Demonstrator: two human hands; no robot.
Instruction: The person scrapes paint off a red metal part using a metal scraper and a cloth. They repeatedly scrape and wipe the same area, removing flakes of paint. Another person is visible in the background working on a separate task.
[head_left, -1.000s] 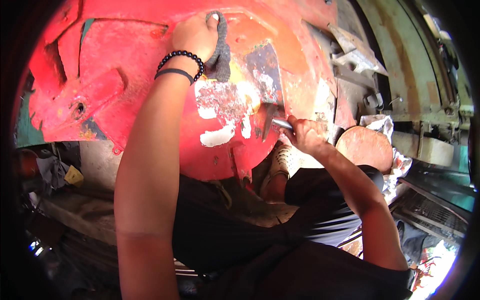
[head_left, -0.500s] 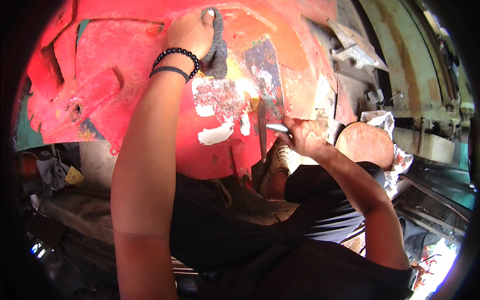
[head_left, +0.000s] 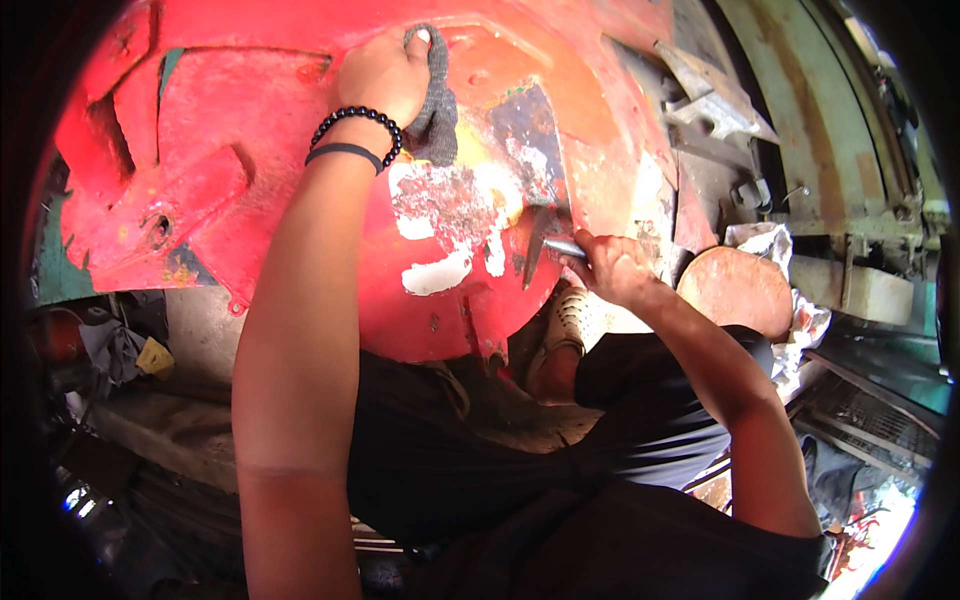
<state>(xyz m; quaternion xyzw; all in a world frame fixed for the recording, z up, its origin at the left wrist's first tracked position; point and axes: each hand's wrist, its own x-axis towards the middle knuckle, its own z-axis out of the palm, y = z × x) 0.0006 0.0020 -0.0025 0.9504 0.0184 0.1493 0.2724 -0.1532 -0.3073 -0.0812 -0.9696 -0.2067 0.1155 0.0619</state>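
Red panel (head_left: 390, 305), probable hammer (head_left: 561, 246) in right fingers (head_left: 592, 250)

Free room between left hand (head_left: 385, 75) and right hand (head_left: 615, 268), hammer (head_left: 562, 246) jutting in; shoe (head_left: 568, 318) just below hammer

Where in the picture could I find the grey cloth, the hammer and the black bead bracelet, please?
Grey cloth (head_left: 438, 122): head view, on its lower part.
Hammer (head_left: 562, 246): head view, on its metal shaft.
Black bead bracelet (head_left: 361, 111): head view, on its uppermost beads.
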